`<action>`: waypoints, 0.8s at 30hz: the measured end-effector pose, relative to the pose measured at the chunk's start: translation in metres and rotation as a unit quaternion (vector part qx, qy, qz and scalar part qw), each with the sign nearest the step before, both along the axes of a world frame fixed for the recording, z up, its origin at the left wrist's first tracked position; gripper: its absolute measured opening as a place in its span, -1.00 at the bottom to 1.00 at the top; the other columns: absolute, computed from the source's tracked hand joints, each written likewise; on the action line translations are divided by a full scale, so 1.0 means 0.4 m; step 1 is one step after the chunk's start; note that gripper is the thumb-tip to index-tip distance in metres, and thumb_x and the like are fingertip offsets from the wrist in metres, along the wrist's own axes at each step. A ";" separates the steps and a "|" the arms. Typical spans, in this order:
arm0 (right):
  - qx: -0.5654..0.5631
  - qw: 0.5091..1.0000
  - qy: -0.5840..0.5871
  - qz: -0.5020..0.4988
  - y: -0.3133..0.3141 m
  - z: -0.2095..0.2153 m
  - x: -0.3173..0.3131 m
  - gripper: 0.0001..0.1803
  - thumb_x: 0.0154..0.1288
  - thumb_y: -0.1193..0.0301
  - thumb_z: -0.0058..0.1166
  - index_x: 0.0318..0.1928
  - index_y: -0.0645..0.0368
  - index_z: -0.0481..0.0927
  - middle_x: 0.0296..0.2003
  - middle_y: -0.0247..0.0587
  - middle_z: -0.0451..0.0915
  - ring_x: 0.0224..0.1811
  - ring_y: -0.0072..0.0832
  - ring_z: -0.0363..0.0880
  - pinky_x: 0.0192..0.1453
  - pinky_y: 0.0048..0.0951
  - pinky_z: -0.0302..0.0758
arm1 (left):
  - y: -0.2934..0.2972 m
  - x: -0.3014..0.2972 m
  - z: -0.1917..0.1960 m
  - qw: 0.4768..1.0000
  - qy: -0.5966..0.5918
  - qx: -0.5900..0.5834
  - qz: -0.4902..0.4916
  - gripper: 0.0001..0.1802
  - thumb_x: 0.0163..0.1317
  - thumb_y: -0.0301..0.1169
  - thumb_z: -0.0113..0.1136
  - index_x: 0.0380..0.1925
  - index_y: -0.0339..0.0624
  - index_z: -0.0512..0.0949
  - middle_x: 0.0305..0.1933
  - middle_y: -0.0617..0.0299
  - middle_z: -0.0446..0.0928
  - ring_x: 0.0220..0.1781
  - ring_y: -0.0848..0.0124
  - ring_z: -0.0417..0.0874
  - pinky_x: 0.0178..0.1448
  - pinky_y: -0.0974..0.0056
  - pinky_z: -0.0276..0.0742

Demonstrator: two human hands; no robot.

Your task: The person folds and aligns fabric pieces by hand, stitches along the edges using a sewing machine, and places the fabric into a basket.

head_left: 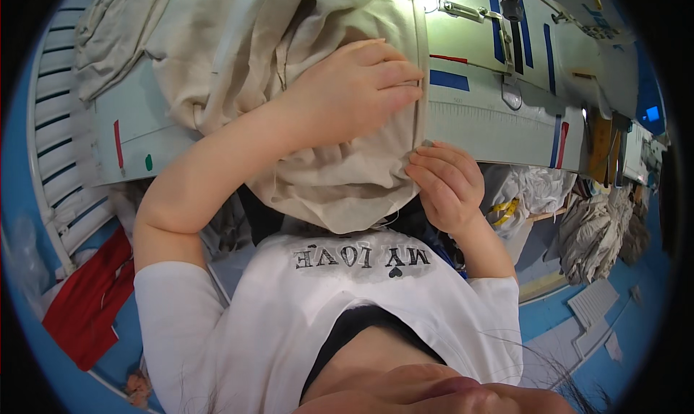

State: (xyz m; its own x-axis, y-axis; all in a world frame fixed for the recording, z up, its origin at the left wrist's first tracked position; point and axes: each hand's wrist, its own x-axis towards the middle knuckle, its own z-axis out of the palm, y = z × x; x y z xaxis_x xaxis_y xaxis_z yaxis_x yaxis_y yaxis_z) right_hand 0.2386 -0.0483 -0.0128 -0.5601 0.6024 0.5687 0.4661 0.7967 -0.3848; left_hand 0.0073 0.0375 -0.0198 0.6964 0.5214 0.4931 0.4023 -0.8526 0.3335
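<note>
A large piece of beige fabric [238,45] lies heaped on a white sewing table [477,117] and hangs over its near edge. My left hand [358,88] rests flat on the fabric, fingers together, pressing it down next to a stitched seam edge. Just below the table's edge, my right hand [444,182] pinches the fabric's hem between thumb and fingers. The sewing machine's presser foot and needle area [510,23] sit further back to the right, apart from both hands.
Blue and red tape marks [448,78] run across the table top. A white slatted rack [61,125] stands at the left, with red cloth [90,298] below it. Piles of white and grey fabric [593,226] lie at the right, above a blue floor.
</note>
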 end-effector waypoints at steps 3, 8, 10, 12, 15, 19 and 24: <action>-0.003 1.000 -0.001 -0.008 0.015 -0.002 -0.006 -0.73 -0.08 0.54 0.24 -0.25 0.20 0.68 -0.25 -0.21 0.71 -0.15 -0.25 0.71 0.00 -0.20 0.68 | 0.020 -0.003 -0.002 1.000 0.007 0.011 0.003 -0.62 0.07 -0.46 0.21 -0.04 -0.11 0.61 0.11 0.26 0.59 0.16 0.22 0.56 0.27 0.10 0.52; -0.023 0.999 -0.016 -0.026 0.048 0.005 -0.014 -0.72 -0.09 0.54 0.23 -0.25 0.18 0.68 -0.21 -0.20 0.71 -0.10 -0.21 0.70 0.04 -0.15 0.67 | 0.057 -0.010 0.001 0.999 0.032 0.026 0.009 -0.59 0.11 -0.46 0.22 0.02 -0.06 0.60 0.12 0.27 0.59 0.18 0.24 0.56 0.27 0.13 0.52; -0.027 0.999 -0.029 -0.032 0.063 0.012 -0.014 -0.71 -0.09 0.55 0.23 -0.24 0.18 0.68 -0.20 -0.20 0.70 -0.08 -0.21 0.70 0.06 -0.15 0.66 | 0.068 -0.011 0.007 0.997 0.059 0.030 0.027 -0.61 0.15 -0.47 0.23 0.03 -0.05 0.60 0.13 0.28 0.58 0.18 0.26 0.56 0.28 0.14 0.52; -0.031 0.998 -0.040 -0.037 0.083 0.018 -0.017 -0.71 -0.09 0.55 0.22 -0.24 0.18 0.68 -0.19 -0.21 0.70 -0.06 -0.21 0.69 0.08 -0.15 0.65 | 0.090 -0.016 0.009 0.997 0.056 0.036 0.026 -0.63 0.16 -0.47 0.25 0.02 -0.07 0.60 0.10 0.27 0.60 0.13 0.24 0.58 0.28 0.14 0.52; -0.027 0.997 -0.053 -0.039 0.121 0.014 -0.024 -0.70 -0.09 0.54 0.22 -0.23 0.17 0.68 -0.20 -0.23 0.69 -0.05 -0.21 0.68 0.09 -0.17 0.64 | 0.122 -0.017 0.028 0.998 0.065 0.007 0.024 -0.63 0.18 -0.41 0.23 0.03 -0.09 0.59 0.06 0.19 0.57 0.08 0.19 0.60 0.24 0.14 0.51; 0.002 0.997 -0.063 -0.043 0.170 0.015 -0.041 -0.71 -0.10 0.53 0.22 -0.24 0.14 0.67 -0.22 -0.27 0.67 -0.08 -0.23 0.67 0.06 -0.20 0.63 | 0.164 -0.033 0.028 0.998 0.059 -0.026 0.021 -0.61 0.13 -0.42 0.24 0.02 -0.05 0.61 0.01 0.17 0.53 0.07 0.21 0.56 0.21 0.16 0.44; 0.031 0.996 -0.078 -0.042 0.226 0.016 -0.058 -0.72 -0.12 0.54 0.21 -0.27 0.12 0.65 -0.26 -0.29 0.65 -0.13 -0.25 0.65 -0.01 -0.24 0.62 | 0.217 -0.040 0.036 0.997 0.054 -0.046 0.026 -0.74 0.15 -0.46 0.25 -0.12 -0.08 0.66 -0.11 0.13 0.55 -0.04 0.14 0.57 0.06 0.10 0.48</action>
